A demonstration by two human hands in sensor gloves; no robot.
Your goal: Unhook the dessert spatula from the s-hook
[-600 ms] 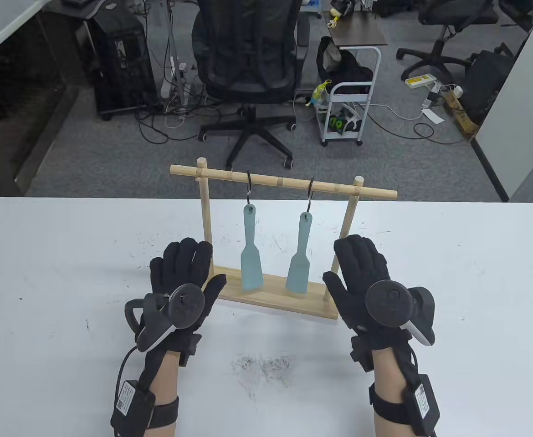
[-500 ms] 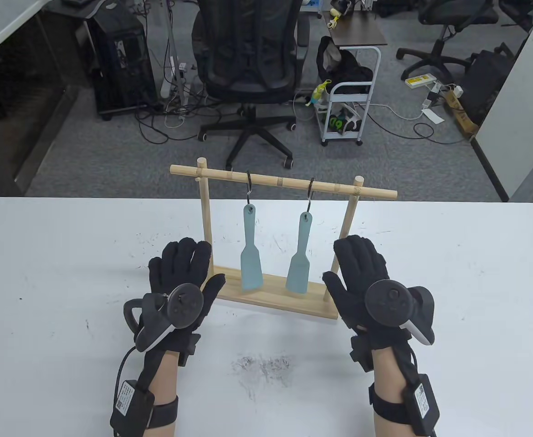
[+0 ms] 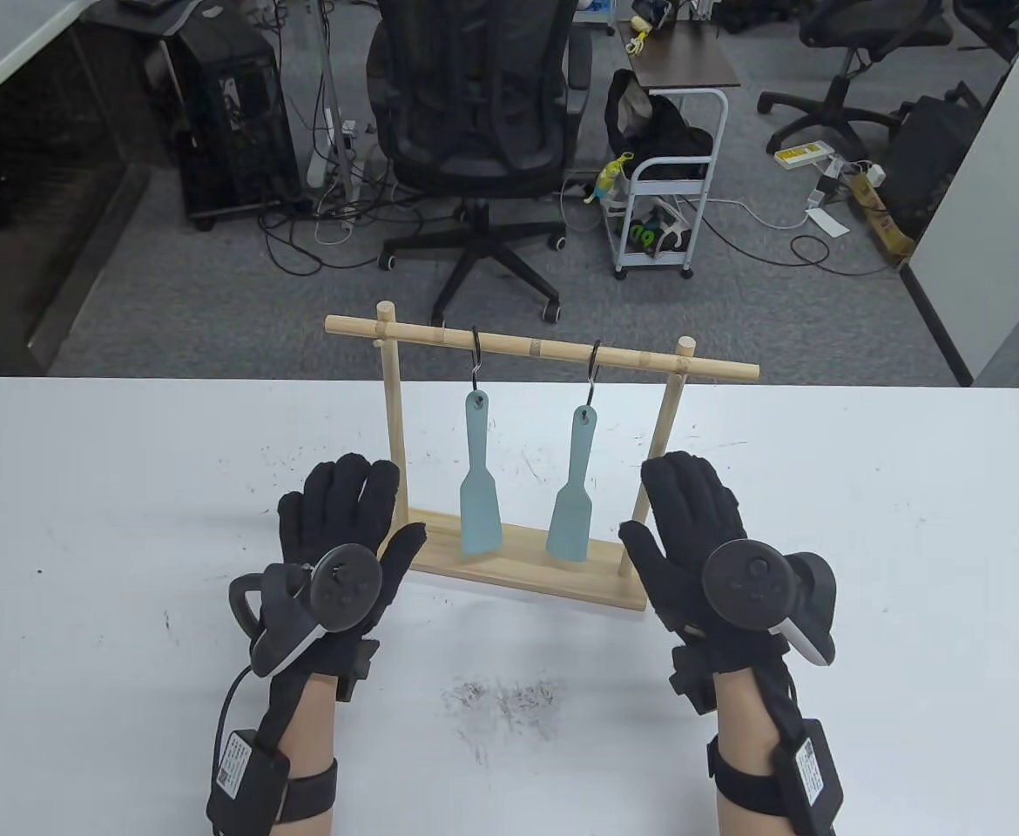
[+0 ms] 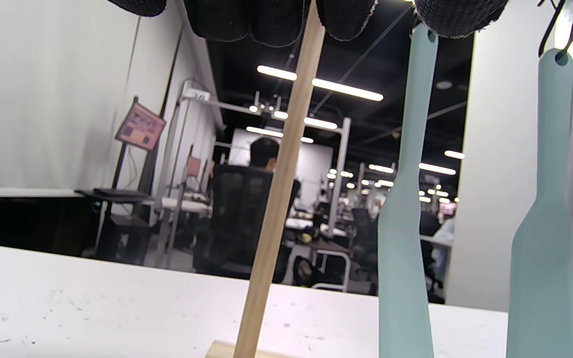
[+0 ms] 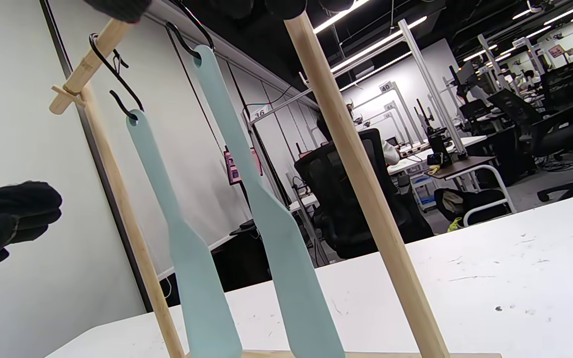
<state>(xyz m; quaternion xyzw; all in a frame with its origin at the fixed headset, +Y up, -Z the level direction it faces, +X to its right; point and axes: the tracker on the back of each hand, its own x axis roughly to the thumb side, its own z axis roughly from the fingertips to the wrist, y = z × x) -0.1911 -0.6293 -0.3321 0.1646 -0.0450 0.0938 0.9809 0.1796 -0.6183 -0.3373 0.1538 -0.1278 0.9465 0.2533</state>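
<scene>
Two pale teal dessert spatulas hang from black s-hooks on a bamboo rack (image 3: 544,350). The left spatula (image 3: 478,488) hangs from the left hook (image 3: 476,353), the right spatula (image 3: 575,496) from the right hook (image 3: 595,370). My left hand (image 3: 344,522) is open, fingers spread, just left of the rack's left post, holding nothing. My right hand (image 3: 692,514) is open beside the right post, holding nothing. Both spatulas show in the left wrist view (image 4: 406,223) and in the right wrist view (image 5: 276,233).
The rack's wooden base (image 3: 527,570) stands mid-table on the white table (image 3: 126,488). Dark scuff marks (image 3: 501,701) lie near the front. An office chair (image 3: 475,131) and a small cart (image 3: 662,200) stand on the floor beyond the far edge.
My left hand has drifted slightly left and back toward me. My right hand has barely moved. The spatulas still hang on their hooks.
</scene>
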